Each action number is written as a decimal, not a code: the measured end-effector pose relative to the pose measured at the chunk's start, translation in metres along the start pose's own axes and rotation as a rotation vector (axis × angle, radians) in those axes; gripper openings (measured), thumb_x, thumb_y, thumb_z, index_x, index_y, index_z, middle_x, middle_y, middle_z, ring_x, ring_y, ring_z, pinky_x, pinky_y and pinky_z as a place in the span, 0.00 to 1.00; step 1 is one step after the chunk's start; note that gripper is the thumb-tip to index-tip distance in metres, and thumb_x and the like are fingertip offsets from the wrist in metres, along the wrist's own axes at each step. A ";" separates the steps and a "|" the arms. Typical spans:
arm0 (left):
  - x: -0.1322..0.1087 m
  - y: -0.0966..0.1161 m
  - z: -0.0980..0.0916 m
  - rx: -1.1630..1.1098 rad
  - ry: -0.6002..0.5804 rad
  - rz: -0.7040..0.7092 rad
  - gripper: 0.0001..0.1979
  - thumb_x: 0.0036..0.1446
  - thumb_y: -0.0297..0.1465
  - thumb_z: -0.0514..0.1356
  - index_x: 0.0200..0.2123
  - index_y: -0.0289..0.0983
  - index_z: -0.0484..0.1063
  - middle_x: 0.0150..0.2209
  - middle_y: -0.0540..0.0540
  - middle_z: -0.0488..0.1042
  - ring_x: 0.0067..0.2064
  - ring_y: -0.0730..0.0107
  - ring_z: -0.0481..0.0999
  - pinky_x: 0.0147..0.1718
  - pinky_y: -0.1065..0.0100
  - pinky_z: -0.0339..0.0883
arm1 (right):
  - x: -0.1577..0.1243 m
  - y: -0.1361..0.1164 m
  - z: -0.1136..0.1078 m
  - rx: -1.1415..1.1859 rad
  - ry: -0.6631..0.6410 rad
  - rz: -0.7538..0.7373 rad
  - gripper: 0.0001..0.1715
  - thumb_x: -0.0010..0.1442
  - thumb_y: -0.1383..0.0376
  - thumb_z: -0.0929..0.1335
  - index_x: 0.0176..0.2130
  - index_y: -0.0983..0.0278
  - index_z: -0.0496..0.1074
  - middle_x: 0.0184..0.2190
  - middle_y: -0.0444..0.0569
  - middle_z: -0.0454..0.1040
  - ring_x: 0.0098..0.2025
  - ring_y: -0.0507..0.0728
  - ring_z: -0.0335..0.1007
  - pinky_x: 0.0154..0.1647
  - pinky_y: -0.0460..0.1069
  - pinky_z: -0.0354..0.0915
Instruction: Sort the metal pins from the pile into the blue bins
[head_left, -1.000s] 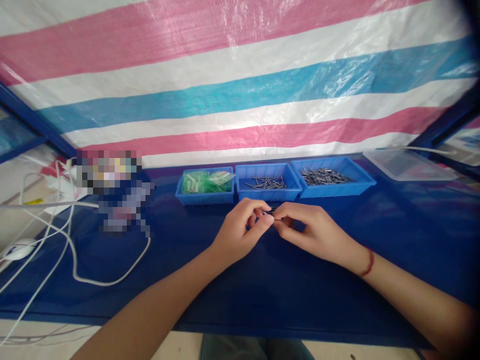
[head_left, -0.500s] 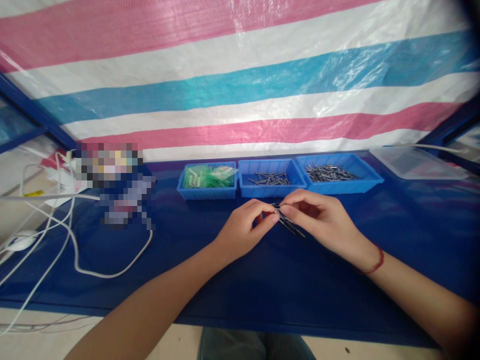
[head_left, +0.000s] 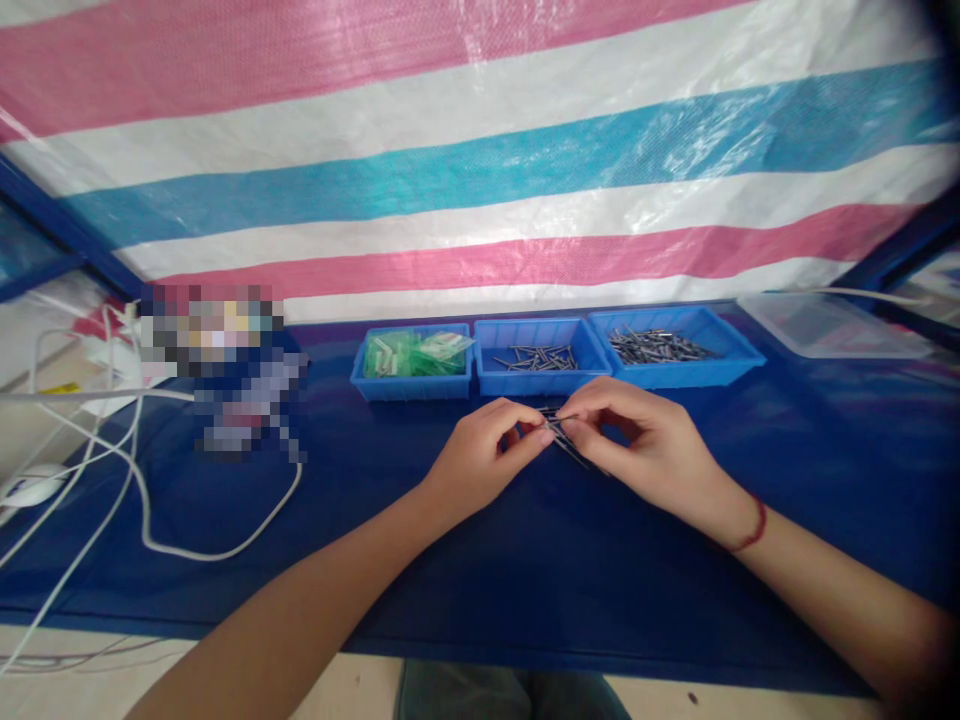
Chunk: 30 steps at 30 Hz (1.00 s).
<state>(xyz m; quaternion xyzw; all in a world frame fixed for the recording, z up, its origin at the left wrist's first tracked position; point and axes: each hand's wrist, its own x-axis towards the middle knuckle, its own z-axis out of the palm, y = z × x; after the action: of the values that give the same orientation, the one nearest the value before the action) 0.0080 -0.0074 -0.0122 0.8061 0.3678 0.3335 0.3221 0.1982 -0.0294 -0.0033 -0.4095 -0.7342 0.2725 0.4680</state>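
Striped sheet (head_left: 420,185): red, white and blue bands, wrinkled and shiny, hanging behind the table.
Table (head_left: 570,580): dark blue and glossy, stretching across the view beneath both forearms.
White cables (head_left: 210,557): tangled at the left, one looping over the table; nearby items are pixelated past telling.
Clear plastic piece (head_left: 810,328): lying flat at the back right, beyond the boxes.
Right box (head_left: 720,373): blue, last of a row of three along the back, with a dense heap of thin metal pieces (head_left: 660,347).
Middle box (head_left: 540,383): blue, between the other two, with a looser scatter of similar pieces.
Left box (head_left: 412,388): blue, filled with green packets (head_left: 394,355).
Right hand (head_left: 652,430): thumb and forefinger closed in a pinch on the slim rods, just in front of the middle box.
Left hand (head_left: 480,450): likewise pinching, thumb against forefinger, at the other end of the rods, its tips almost meeting the right hand's.
Red wristband (head_left: 759,525): around the right wrist.
Slim rods (head_left: 571,446): a few dark metal ones between the fingertips, some slanting down under the right hand; their exact number cannot be told.
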 end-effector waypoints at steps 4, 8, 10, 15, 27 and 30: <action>0.000 0.003 -0.001 -0.025 0.106 -0.029 0.10 0.59 0.36 0.58 0.36 0.36 0.73 0.31 0.48 0.74 0.29 0.75 0.69 0.30 0.72 0.63 | 0.002 0.002 -0.002 -0.067 0.015 0.001 0.03 0.59 0.65 0.67 0.34 0.62 0.72 0.27 0.46 0.69 0.26 0.51 0.63 0.25 0.48 0.61; -0.001 0.006 -0.001 -0.024 0.182 -0.012 0.09 0.59 0.35 0.58 0.35 0.35 0.73 0.31 0.48 0.74 0.28 0.75 0.69 0.29 0.73 0.63 | 0.004 0.001 -0.003 -0.184 -0.007 -0.051 0.04 0.59 0.66 0.67 0.32 0.62 0.72 0.26 0.45 0.68 0.25 0.51 0.60 0.25 0.48 0.58; -0.001 0.006 -0.001 -0.013 0.180 -0.001 0.09 0.59 0.35 0.58 0.36 0.35 0.73 0.31 0.48 0.74 0.29 0.75 0.69 0.30 0.72 0.64 | 0.005 0.000 -0.004 -0.224 -0.015 -0.069 0.05 0.59 0.65 0.66 0.31 0.62 0.72 0.26 0.45 0.69 0.26 0.52 0.61 0.25 0.48 0.58; 0.000 0.005 -0.002 0.088 0.105 0.046 0.09 0.60 0.33 0.56 0.35 0.37 0.74 0.31 0.48 0.75 0.32 0.72 0.72 0.35 0.70 0.64 | 0.013 0.011 -0.025 -0.391 0.157 -0.056 0.08 0.60 0.63 0.66 0.31 0.61 0.72 0.24 0.46 0.68 0.26 0.53 0.62 0.27 0.50 0.57; -0.003 -0.005 -0.003 0.542 -0.128 0.075 0.11 0.59 0.37 0.58 0.41 0.38 0.74 0.39 0.45 0.74 0.40 0.64 0.72 0.40 0.63 0.63 | 0.022 0.044 -0.084 -0.765 0.484 0.072 0.11 0.61 0.57 0.64 0.34 0.60 0.72 0.24 0.51 0.67 0.30 0.61 0.63 0.32 0.54 0.54; -0.004 -0.002 -0.002 0.591 -0.163 0.076 0.10 0.62 0.35 0.55 0.37 0.38 0.74 0.38 0.45 0.73 0.38 0.65 0.71 0.38 0.65 0.62 | 0.021 0.032 -0.067 -0.739 0.444 0.038 0.10 0.61 0.60 0.64 0.32 0.61 0.72 0.26 0.52 0.69 0.32 0.61 0.65 0.35 0.55 0.57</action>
<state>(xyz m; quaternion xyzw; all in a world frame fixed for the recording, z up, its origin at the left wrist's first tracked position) 0.0035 -0.0089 -0.0136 0.9020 0.3915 0.1581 0.0897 0.2658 0.0061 0.0093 -0.6116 -0.6563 -0.0948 0.4315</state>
